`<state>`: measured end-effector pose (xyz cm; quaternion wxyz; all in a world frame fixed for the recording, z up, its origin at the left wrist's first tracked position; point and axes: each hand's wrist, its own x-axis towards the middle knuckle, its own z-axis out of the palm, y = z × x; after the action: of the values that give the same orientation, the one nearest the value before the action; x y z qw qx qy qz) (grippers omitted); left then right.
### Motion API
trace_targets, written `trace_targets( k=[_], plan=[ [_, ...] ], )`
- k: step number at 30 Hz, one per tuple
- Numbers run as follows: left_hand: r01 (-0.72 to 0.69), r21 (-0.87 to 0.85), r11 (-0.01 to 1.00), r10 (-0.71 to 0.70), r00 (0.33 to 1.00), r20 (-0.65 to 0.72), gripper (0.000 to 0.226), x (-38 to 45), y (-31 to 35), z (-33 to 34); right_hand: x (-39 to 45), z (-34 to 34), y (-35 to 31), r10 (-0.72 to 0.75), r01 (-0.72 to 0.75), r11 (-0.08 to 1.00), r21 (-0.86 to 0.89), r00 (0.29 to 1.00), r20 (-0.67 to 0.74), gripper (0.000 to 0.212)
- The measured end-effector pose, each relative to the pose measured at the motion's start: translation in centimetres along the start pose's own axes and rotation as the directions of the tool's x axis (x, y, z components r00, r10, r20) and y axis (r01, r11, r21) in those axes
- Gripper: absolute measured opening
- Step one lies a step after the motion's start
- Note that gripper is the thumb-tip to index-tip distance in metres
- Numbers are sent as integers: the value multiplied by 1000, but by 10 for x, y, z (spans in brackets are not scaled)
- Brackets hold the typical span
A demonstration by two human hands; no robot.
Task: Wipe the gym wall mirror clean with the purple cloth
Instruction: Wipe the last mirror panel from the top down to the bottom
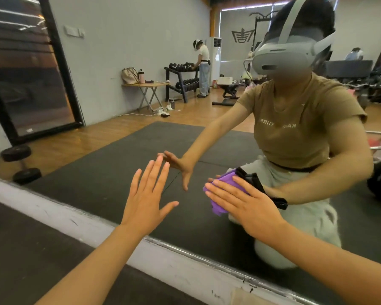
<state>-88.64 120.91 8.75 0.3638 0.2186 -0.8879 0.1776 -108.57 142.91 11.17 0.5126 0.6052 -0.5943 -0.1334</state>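
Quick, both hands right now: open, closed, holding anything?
Left hand: open, fingers straight and spread, holding nothing, up by the mirror.
Right hand: open, flat fingers pressing the purple cloth against the mirror.

Your left hand point(144, 200) lies flat against the mirror point(97, 172), its fingers point(154, 172) spread and pointing up. To the right of those fingers, your right hand point(246, 205) presses the cloth point(220, 205) onto the glass, the cloth between palm and mirror and showing past your fingertips on the left. Below both hands, the mirror's bottom edge meets the wall ledge point(75, 219), with the floor mat point(20, 249) nearer you. Reflected far left of your fingers lie weight plates point(20, 161).
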Motion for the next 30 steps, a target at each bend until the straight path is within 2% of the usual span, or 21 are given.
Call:
trace_targets(
  k=[2, 4, 6, 11, 16, 21, 26, 30],
  plan=[
    [48, -2, 999, -48, 999, 13, 112, 4, 7, -7, 3, -7, 21, 153, -151, 988, 27, 985, -79, 77],
    [86, -13, 996, -86, 996, 27, 113, 13, 16, -15, 13, -15, 44, 295, -290, 955, 59, 939, -178, 70],
    [121, -37, 992, -120, 992, 40, 114, 25, 28, -22, 20, -20, 58, 356, -341, 935, 100, 903, -241, 63],
    [164, -61, 985, -159, 985, 67, 121, 49, 45, -32, 21, -18, 50, 351, -337, 936, 99, 910, -221, 65],
    [49, -35, 998, -48, 999, 25, 127, 45, 20, -24, 34, -9, 25, 279, -269, 959, 84, 947, -158, 62],
    [-4, 10, 1000, 4, 1000, 23, 127, 34, -27, -13, 44, -6, -11, 260, -254, 963, 89, 964, -58, 66],
    [-56, 23, 998, 54, 996, 70, 136, 24, -96, 3, 45, 1, -45, 336, -334, 939, 78, 942, -13, 75],
    [-156, 17, 988, 155, 986, 67, 145, 27, -137, 19, 66, 11, -77, 318, -319, 945, 70, 948, 26, 87]
  ],
)
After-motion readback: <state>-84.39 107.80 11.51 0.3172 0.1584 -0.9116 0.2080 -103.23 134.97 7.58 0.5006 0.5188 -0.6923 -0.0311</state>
